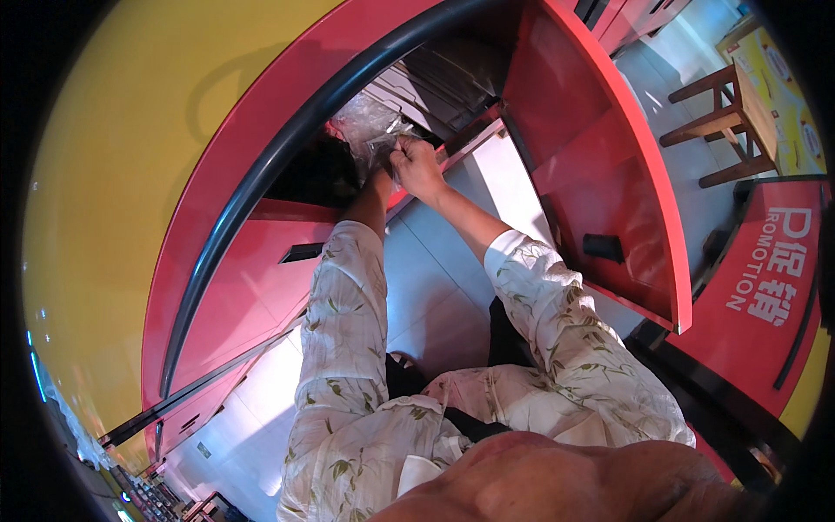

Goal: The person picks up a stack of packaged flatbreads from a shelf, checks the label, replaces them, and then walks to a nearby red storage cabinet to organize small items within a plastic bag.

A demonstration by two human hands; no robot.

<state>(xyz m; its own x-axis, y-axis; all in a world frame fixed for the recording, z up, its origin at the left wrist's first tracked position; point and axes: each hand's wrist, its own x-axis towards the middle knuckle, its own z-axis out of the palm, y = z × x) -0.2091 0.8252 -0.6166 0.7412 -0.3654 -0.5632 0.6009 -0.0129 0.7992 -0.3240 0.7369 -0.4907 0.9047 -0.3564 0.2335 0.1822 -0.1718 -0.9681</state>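
Observation:
Both my arms reach into a low red cabinet whose red door (597, 176) stands open on the right. My right hand (417, 166) has its fingers closed on clear plastic film (375, 127) at the cabinet's opening. My left hand (385, 166) is beside it, mostly hidden behind the film and my right hand, so its grip cannot be told. The crumpled film lies over something partly red. Behind it are stacked pale panels (408, 94), and a dark item (326, 169) fills the left part of the cabinet.
A yellow countertop (117, 150) with a red front and a black curved rail (254, 173) lies above the cabinet. A closed red cabinet door (261, 274) is at the left. At the right are a wooden stool (737, 124) and a red promotion stand (757, 287).

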